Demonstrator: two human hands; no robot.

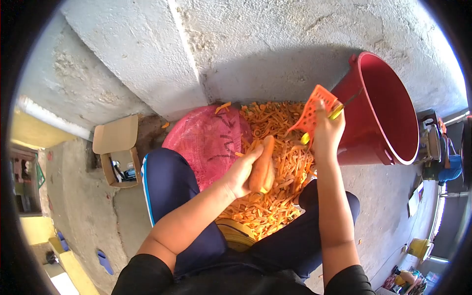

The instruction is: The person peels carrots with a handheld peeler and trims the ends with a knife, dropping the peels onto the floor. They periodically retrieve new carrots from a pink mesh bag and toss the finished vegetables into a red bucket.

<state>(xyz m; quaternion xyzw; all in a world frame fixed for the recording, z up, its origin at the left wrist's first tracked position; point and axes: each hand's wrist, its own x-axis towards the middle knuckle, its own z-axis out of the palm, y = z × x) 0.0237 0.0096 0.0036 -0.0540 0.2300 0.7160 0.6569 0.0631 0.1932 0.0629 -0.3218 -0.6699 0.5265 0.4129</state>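
My left hand (240, 173) is closed around a thick orange carrot (263, 169), held upright over a heap of carrot peelings (290, 172). To the right, my right hand (328, 129) is wrapped round a yellow-handled knife (336, 112), its thin blade pointing up toward the red bucket. An orange perforated plastic piece (314, 105) is also at that hand, beside its fingers. Under both hands the peelings spread between my legs and up to the wall.
A large red bucket (344, 125) tilts at the right. Left of the peelings lies a pink mesh sack (209, 142) with dark markings. An open cardboard box (118, 179) holds small items. Behind is a rough concrete wall (275, 39). A blue slipper (104, 262) lies on the floor.
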